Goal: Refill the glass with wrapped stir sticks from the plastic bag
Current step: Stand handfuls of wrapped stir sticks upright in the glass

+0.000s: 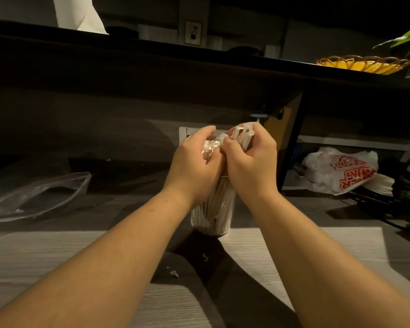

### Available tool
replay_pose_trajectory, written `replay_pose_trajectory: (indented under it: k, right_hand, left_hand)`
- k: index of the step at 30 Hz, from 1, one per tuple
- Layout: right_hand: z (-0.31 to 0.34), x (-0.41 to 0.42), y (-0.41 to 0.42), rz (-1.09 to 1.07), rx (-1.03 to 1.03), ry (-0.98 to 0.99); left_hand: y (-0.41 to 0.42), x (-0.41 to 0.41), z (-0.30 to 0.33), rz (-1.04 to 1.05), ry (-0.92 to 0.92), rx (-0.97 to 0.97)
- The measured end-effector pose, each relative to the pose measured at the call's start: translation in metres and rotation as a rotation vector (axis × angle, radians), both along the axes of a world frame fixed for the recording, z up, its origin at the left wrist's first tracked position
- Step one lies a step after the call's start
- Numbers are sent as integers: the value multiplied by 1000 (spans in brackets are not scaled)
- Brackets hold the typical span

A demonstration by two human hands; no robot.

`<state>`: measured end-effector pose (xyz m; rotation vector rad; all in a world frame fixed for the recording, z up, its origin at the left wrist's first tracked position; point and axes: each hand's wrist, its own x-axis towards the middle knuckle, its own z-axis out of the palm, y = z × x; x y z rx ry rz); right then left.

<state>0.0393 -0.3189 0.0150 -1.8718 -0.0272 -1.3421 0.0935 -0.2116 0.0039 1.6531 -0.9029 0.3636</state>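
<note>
Sticks (243, 136) stand bundled in the glass (213, 216) — left hand (194, 162) grips crumpled plastic (211, 147), right hand (251, 166) clasps the bundle's top.

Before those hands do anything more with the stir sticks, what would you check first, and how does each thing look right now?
1. Glass upright on the table: ok.
2. Wrapped stir sticks under the right hand grip: ok.
3. Left hand holding crumpled plastic: ok.
4. Room left in the glass: cannot tell, hands cover the rim.
5. Clear plastic bag lying left, apart from the glass: ok.
6. Scraps on the table near the glass: not ok.
</note>
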Motion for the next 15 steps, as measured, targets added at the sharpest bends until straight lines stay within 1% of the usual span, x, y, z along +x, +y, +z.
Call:
replay_pose_trajectory:
  k: [3,6,9,13,15]
  right_hand:
    - [3,1,2,-56,-36,-21]
    - [6,2,4,-74,-77,20]
    - [3,2,5,-54,-136,74]
    - [-1,1,9,-152,-184,64]
    - [0,1,6,-160,-194,71]
  left_hand:
    - [0,-1,-1,-41,32,-37]
    - [-1,-3,0,-83,17,-74]
    - [-2,-2,0,-63,20,-39]
    - [1,2,-1,-38,9,-9]
    - [2,2,-1,-44,-13,1]
